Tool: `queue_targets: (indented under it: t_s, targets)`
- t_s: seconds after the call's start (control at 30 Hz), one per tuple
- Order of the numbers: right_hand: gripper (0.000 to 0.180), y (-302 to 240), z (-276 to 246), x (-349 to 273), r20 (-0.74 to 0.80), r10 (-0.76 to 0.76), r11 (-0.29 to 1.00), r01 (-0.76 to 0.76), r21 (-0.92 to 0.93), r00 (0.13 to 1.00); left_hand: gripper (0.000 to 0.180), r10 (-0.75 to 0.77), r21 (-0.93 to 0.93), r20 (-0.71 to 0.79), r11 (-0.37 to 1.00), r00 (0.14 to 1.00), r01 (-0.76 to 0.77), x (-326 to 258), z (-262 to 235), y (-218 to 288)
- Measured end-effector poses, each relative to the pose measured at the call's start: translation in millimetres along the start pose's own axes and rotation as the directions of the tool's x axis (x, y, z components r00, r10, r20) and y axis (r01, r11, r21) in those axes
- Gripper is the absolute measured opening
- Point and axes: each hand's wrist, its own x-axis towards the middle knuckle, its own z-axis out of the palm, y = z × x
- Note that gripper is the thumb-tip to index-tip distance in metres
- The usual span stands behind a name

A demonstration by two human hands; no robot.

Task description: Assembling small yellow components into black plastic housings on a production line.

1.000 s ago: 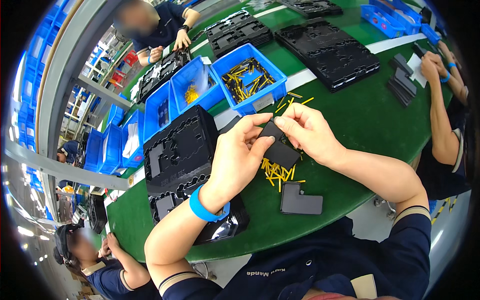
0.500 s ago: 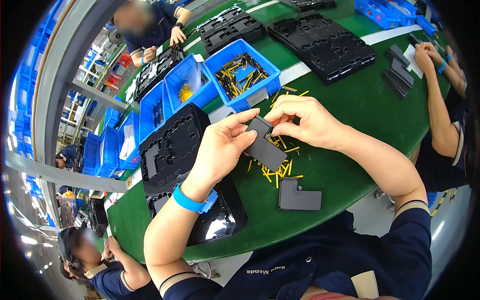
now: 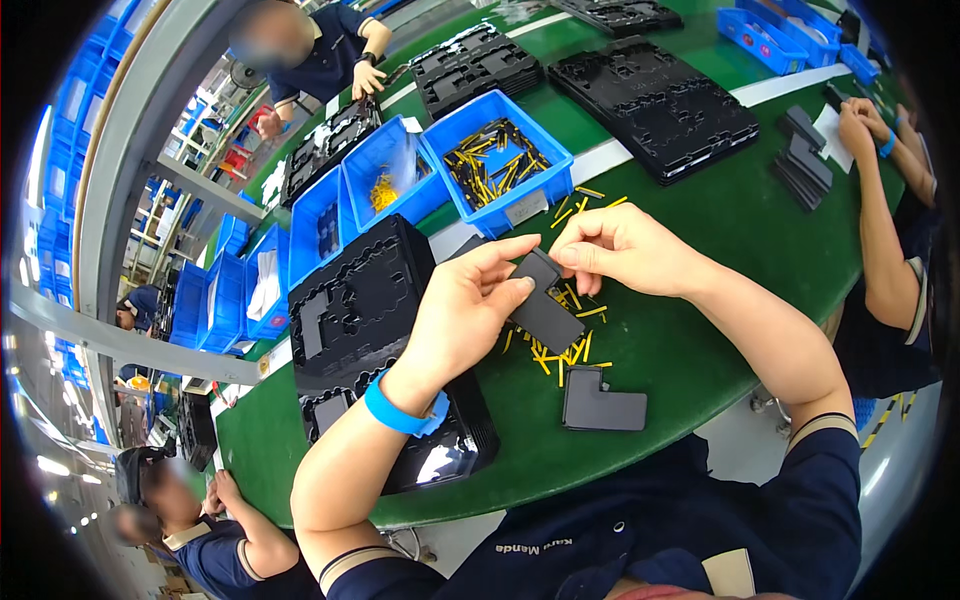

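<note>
- As the green table carries everything, start there: curved bench, hard flat top, w/ a white strip running across at 1 o'clock.
- Black moulded trays stacked at 9 o'clock of the hands; look rigid but thin-walled, prob light.
- Blue bin at 12 o'clock, full of yellow-and-black pins.
- Black L-shaped plate is held up just above the table, centre frame, between both hands. Judged: flat, stiff plastic, light, smooth so maybe a bit slippery; best taken by its edges, thumb vs fingers, not by the faces.
- Second L-shaped plate lies flat on the table at 5 o'clock of the held one.
- Left hand: thumb and fingers pressed onto the plate's left edge, pinching it.
- Right hand: fingertips closed tight at the plate's top corner; can't tell if they nip a pin or the plate only.
- Loose yellow pins scattered under the plate, 6 o'clock; tiny, thin, prob roll and bend easily.
</note>
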Motion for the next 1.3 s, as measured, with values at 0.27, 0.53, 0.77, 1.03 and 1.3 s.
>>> queue_targets:
  t_s: [0.27, 0.53, 0.77, 1.03, 1.3]
  targets:
    - [0.024, 4, 18, -2, -0.118, 0.016, 1.0, -0.018, -0.015, 0.993, 0.032, 0.139, 0.177, -0.023, 0.975, 0.99, -0.133, 0, 7, -8]
    - [0.016, 33, -52, 19, -0.21, -0.096, 0.907, -0.001, -0.42, 0.973, 0.034, 0.029, -0.105, -0.087, 0.994, 0.996, -0.038, 5, -55, 17]
    - [0.018, 38, -55, 24, -0.202, -0.172, 0.736, -0.01, -0.677, 0.964, 0.031, -0.143, -0.043, -0.361, 0.99, 0.922, 0.137, -21, -150, -19]
    - [0.009, 40, -48, 18, -0.176, -0.282, 0.499, -0.012, -0.867, 0.943, 0.023, -0.122, 0.273, -0.529, 0.913, 0.84, 0.305, -26, -176, -43]
    - [0.007, 27, -35, 18, -0.197, -0.284, 0.712, 0.068, -0.699, 0.938, 0.015, -0.12, 0.292, -0.426, 0.92, 0.897, 0.262, -9, -169, -39]
